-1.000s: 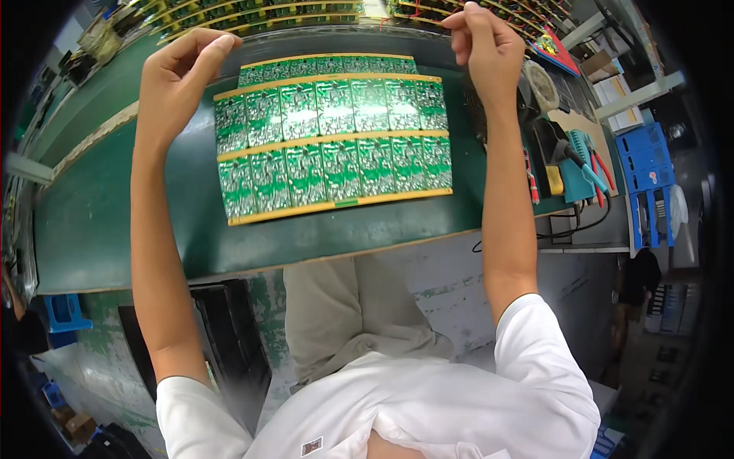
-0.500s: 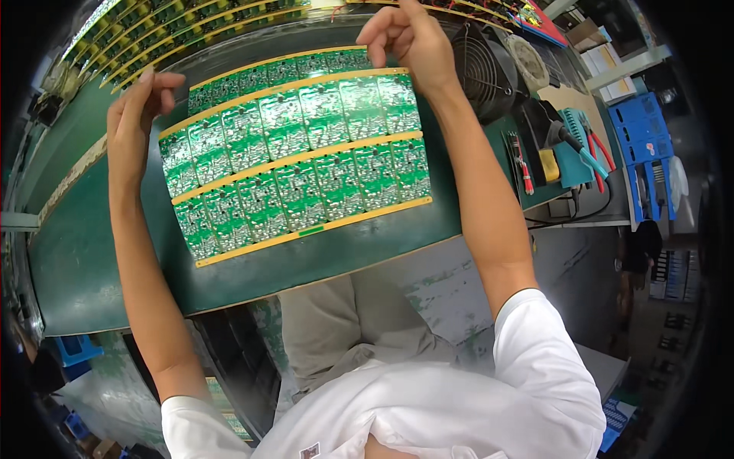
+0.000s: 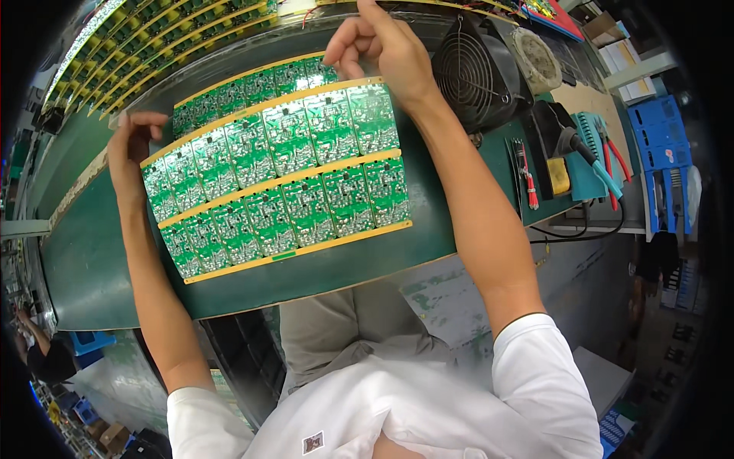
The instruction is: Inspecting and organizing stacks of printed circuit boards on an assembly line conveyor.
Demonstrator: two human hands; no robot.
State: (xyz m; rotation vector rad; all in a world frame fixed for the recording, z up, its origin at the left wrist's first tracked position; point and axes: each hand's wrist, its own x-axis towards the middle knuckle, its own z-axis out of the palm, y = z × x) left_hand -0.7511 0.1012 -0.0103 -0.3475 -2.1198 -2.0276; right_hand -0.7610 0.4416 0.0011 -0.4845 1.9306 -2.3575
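Note:
A large panel of green circuit boards (image 3: pixel 275 180) with yellow edge strips lies on the green workbench, solder side up. Behind it is a second such panel (image 3: pixel 252 90), partly covered. At the front panel's upper left corner is my left hand (image 3: pixel 136 145), open, fingers loosely bent; its hidden side may touch the edge. My right hand (image 3: pixel 390 61) hovers by the upper right corner, beyond the yellow strip. Its fingers are half curled and apart, with nothing visible in them, so it is open. Whether either palm touches the panel cannot be made out.
A black fan (image 3: pixel 478 76) stands right of my right hand, beside a round dish (image 3: pixel 535 60). Tweezers (image 3: pixel 527 176), a soldering iron (image 3: pixel 589 157), a yellow sponge (image 3: pixel 559 176) and red pliers (image 3: pixel 614 157) lie at the right. Racked boards (image 3: pixel 168 42) line the back.
The view has shifted. Both hands have come slightly lower and nearer to the front panel's upper corners. Both panels keep the same place relative to each other.

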